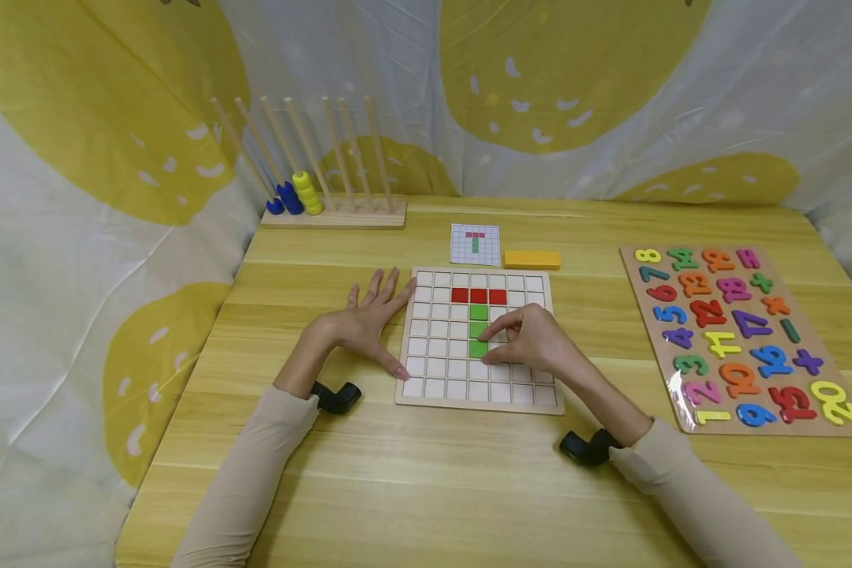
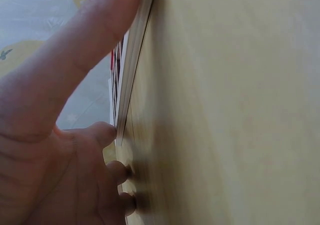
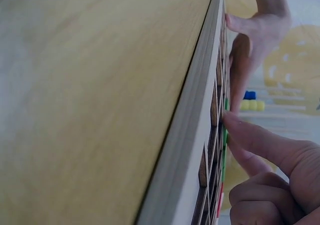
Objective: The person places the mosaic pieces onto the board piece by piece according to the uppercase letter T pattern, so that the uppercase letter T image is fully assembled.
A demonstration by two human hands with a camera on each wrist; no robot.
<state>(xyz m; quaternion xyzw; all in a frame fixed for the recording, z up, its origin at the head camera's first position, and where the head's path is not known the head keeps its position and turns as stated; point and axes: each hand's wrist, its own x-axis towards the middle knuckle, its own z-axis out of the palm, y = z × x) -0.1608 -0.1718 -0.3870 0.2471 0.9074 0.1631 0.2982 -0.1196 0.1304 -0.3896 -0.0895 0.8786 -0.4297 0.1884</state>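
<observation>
A square wooden grid board (image 1: pixel 436 389) lies flat on the table. Three red tiles (image 1: pixel 478 296) form a row near its top, and green tiles (image 1: pixel 479 313) run down from the middle one. With thumb and index finger, my right hand (image 1: pixel 536 341) pinches the lowest green tile (image 1: pixel 477 349) at its cell; the right wrist view shows the thumb (image 3: pixel 250 130) low against the grid. My left hand (image 1: pixel 365 323), fingers spread, rests along the board's left edge, its thumb (image 2: pixel 85 50) at the near corner.
Behind the board lie a pattern card (image 1: pixel 475 244) and an orange block (image 1: pixel 532 259). At the back left stands a peg abacus (image 1: pixel 334 217) with blue and yellow beads. A number puzzle board (image 1: pixel 696 339) lies on the right. Patterned cloth hangs around the table.
</observation>
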